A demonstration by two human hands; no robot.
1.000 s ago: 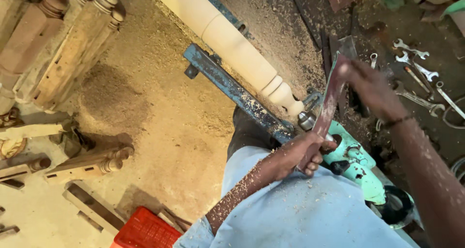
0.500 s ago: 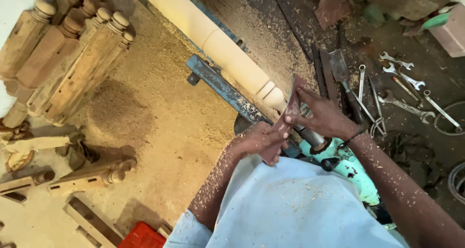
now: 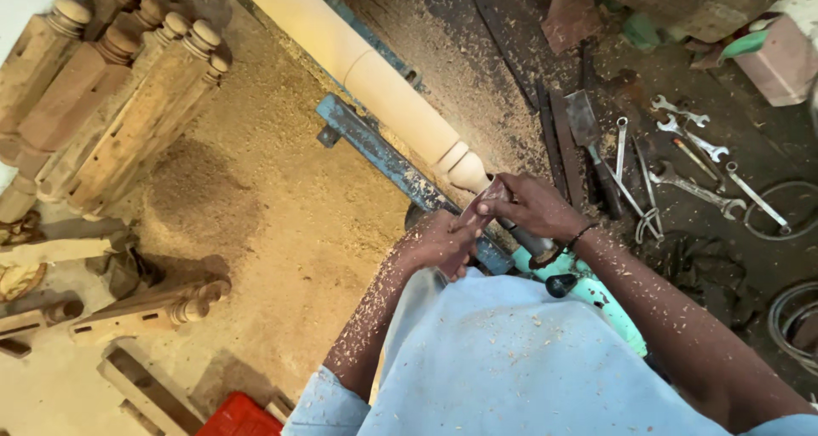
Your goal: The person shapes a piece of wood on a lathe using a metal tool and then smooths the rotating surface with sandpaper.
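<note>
steel, by the look of it: the turning chisel point(image 3: 471, 223) is a flat, dark, rigid bar, fairly heavy for its width and likely dusty rather than slick, best gripped low on the shaft with a second hold near the tip. it lies slanted between both hands, its tip at the narrow bead end of the pale wooden spindle point(image 3: 366, 78) on the blue lathe bed point(image 3: 383, 159). left hand point(image 3: 439, 242) is wrapped closed around the lower shaft; right hand point(image 3: 532, 206) curls over the upper part, fingers pinching it near the wood. spanners point(image 3: 686, 146) lie well apart among the shavings.
</note>
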